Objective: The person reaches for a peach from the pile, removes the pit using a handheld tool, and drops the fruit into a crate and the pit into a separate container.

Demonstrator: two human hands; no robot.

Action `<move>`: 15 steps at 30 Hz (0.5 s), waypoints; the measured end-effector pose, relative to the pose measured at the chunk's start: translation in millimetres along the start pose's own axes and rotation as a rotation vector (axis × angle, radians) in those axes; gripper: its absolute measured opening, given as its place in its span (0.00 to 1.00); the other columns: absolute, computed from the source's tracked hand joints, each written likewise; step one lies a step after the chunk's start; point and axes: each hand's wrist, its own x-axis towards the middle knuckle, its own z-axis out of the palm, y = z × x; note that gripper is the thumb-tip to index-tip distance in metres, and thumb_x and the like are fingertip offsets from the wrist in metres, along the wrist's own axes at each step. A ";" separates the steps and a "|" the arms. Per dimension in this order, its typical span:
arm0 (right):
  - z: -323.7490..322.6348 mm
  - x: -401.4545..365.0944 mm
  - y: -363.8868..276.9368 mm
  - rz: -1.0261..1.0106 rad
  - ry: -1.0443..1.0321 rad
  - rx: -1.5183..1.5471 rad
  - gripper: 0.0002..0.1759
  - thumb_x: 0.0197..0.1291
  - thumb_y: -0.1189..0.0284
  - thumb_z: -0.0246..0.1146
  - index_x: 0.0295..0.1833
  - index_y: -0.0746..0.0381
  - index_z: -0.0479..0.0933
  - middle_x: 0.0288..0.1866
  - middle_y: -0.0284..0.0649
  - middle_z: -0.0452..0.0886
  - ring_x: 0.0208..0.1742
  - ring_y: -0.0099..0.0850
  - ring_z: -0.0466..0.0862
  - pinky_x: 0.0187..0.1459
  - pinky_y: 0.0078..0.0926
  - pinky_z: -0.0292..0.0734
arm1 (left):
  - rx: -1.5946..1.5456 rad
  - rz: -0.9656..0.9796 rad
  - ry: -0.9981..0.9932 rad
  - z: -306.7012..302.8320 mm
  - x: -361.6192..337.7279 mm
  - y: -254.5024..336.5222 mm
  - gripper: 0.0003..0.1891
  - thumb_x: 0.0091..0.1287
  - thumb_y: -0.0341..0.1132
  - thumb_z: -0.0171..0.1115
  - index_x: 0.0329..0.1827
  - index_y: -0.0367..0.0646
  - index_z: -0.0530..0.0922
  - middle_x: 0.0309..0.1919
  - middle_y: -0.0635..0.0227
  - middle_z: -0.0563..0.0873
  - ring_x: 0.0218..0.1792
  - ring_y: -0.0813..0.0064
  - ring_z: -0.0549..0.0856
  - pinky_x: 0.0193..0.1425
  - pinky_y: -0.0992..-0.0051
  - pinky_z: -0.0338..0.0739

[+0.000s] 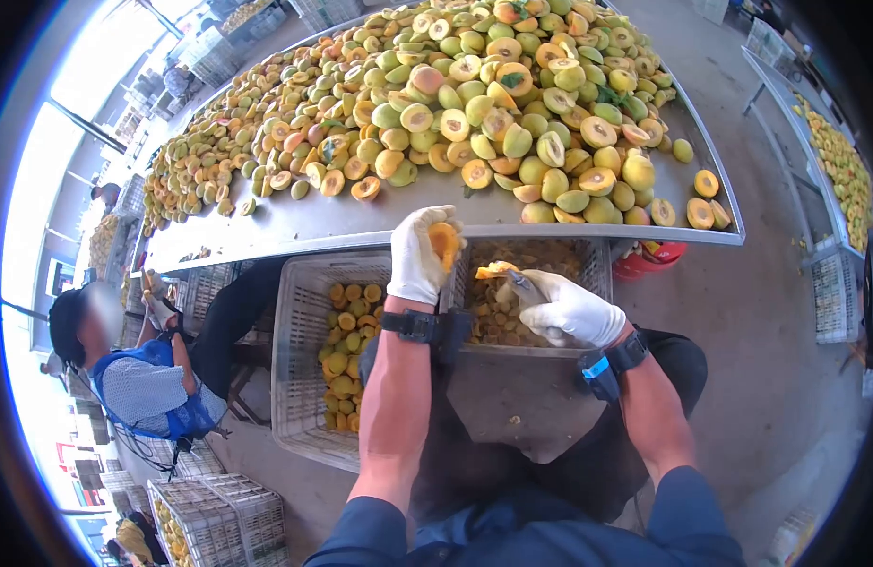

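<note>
My left hand (422, 253), in a white glove, is closed round an orange fruit half (445, 246) whose cut side shows, just off the front edge of the metal table (342, 226). To its right my right hand (561, 306), also gloved, grips a small metal tool (523, 284). A piece of orange flesh (496, 270) rests at the tool's tip. Both hands are above the crates, a little apart. Below the right hand lies a crate of brownish pieces (501, 317); fruit halves (346, 354) fill part of the left crate (297, 378).
A large heap of fruit (408, 104) covers much of the table. At the left sits a person (148, 378) in blue. A red container (649, 257) stands under the table's right end. Stacked crates (224, 515) are at the lower left; another fruit table (795, 123) is far right.
</note>
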 end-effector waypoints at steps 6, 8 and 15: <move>-10.3 18.4 37.2 -0.019 0.551 -1.278 0.25 0.58 0.72 0.57 0.62 0.65 0.70 0.43 0.54 0.85 0.46 0.53 0.85 0.47 0.49 0.80 | 0.735 0.241 -0.379 9.4 -36.1 -0.9 0.18 0.68 0.35 0.65 0.57 0.35 0.81 0.26 0.67 0.84 0.22 0.81 0.80 0.25 0.81 0.73; -9.3 19.3 36.4 -0.048 0.589 -1.265 0.24 0.58 0.71 0.58 0.61 0.65 0.70 0.42 0.54 0.85 0.46 0.52 0.85 0.48 0.48 0.80 | 1.126 0.502 -0.474 9.4 -35.5 -19.9 0.20 0.66 0.36 0.70 0.60 0.43 0.82 0.27 0.70 0.84 0.27 0.82 0.81 0.36 0.81 0.77; -13.3 19.3 36.4 -0.076 0.577 -1.179 0.22 0.57 0.71 0.59 0.59 0.65 0.74 0.41 0.53 0.85 0.46 0.50 0.86 0.47 0.46 0.81 | 1.613 0.859 -0.490 20.6 -29.6 -36.1 0.14 0.62 0.33 0.70 0.51 0.47 0.87 0.41 0.59 0.90 0.40 0.62 0.89 0.48 0.70 0.83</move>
